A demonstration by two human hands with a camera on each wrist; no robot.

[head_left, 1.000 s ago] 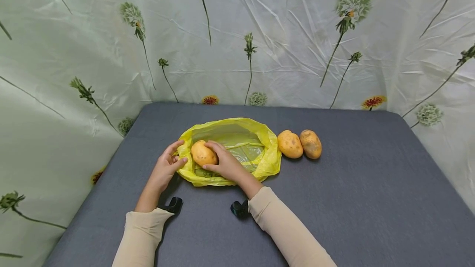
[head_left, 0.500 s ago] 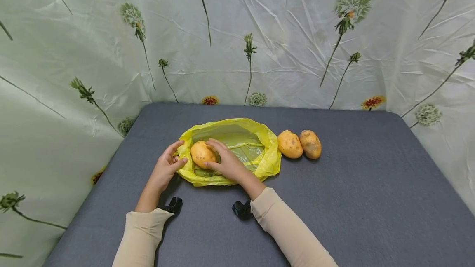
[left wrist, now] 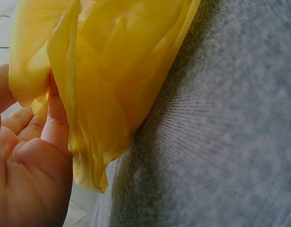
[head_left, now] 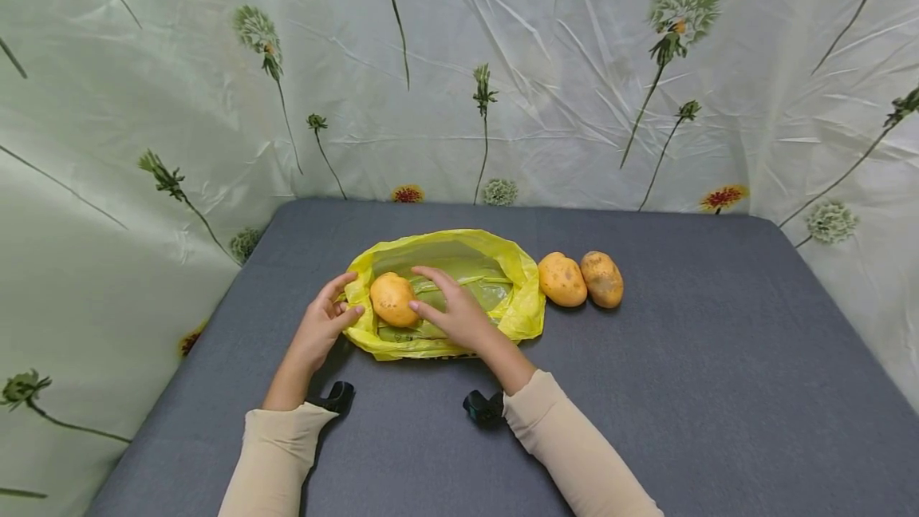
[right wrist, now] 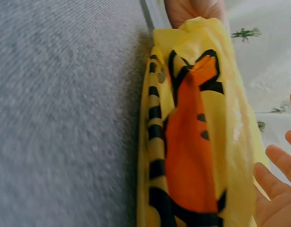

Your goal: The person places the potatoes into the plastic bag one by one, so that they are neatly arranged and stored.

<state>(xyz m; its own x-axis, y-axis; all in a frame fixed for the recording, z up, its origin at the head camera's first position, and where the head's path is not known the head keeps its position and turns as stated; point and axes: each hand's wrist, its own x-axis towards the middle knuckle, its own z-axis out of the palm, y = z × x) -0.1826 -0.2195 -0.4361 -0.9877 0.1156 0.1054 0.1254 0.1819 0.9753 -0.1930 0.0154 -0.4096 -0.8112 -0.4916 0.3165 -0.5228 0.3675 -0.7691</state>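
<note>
A yellow plastic bag (head_left: 520, 305) lies on the table with its mouth spread wide. Inside, toward its left end, sits a potato (head_left: 392, 299). My left hand (head_left: 321, 329) holds the bag's left rim between thumb and fingers; in the left wrist view the yellow film (left wrist: 112, 80) hangs in folds from it. Over the bag's opening hovers my right hand (head_left: 462, 316), fingers spread and thumb just right of the potato, holding nothing. The right wrist view shows its loose fingers (right wrist: 273, 182) beside the bag's outer side, which bears an orange and black print (right wrist: 190, 146).
Just right of the bag, two more potatoes (head_left: 562, 279) (head_left: 601, 279) lie side by side on the dark grey tabletop (head_left: 689, 373). A pale curtain (head_left: 574, 86) with dandelion prints hangs behind the table. Black devices (head_left: 484, 408) sit at both wrists.
My right hand has let go of the potato and drawn back to the right, leaving it in the bag. The left hand stays at the rim.
</note>
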